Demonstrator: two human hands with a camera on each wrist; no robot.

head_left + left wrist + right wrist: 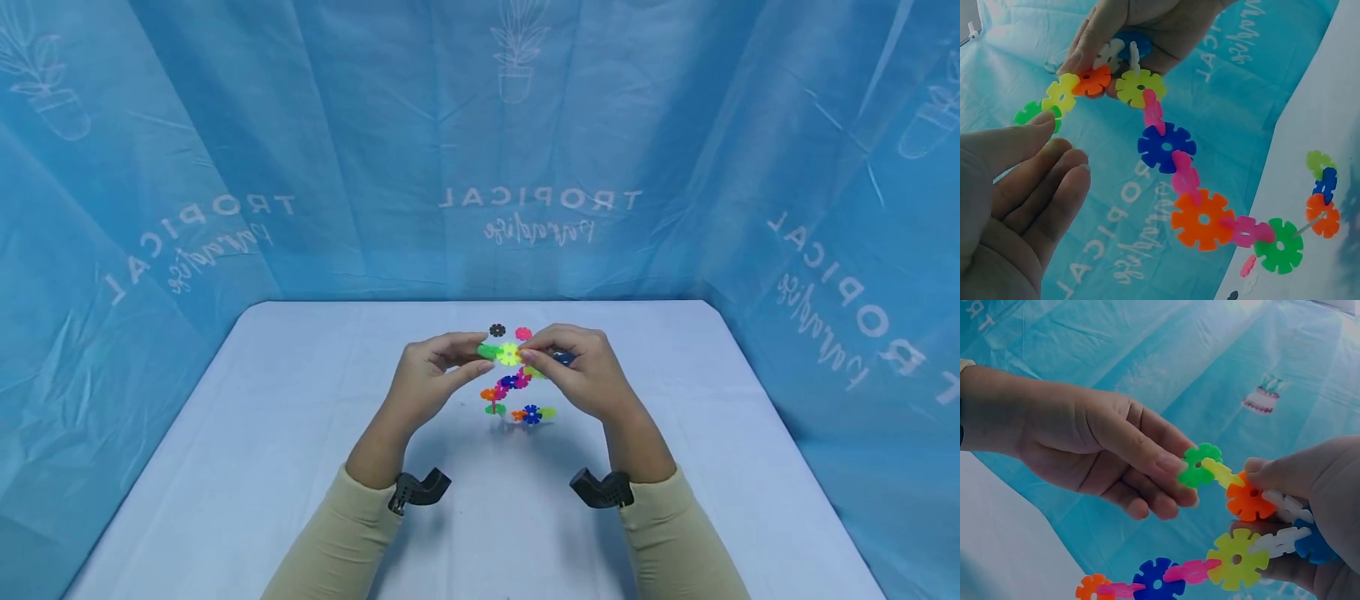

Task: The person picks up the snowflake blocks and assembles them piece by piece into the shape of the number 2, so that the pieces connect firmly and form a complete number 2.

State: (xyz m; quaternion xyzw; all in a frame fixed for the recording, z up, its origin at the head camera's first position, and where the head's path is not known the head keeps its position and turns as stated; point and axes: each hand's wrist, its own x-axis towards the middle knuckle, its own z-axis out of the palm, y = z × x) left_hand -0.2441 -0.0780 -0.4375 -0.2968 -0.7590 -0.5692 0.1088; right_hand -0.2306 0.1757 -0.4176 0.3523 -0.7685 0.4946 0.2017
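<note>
A chain of notched, flower-shaped interlocking discs hangs between and below the hands. My left hand (427,375) pinches the green disc (1200,465) at one end between thumb and fingers. A yellow disc (1060,92) slots into it and joins an orange disc (1250,497). That orange disc is pinched by my right hand (585,371), with white and blue discs (1316,542) against its palm. From there the chain runs down through a yellow disc (1140,87), a dark blue disc (1167,147), pink links, a larger orange disc (1202,220) and a green disc (1279,245).
The chain's lower end, with a blue disc (532,414), hangs low over the white table (300,467). A black disc (497,331) and a pink disc (523,333) lie loose beyond the hands. Blue printed curtains (360,167) enclose the table's back and sides.
</note>
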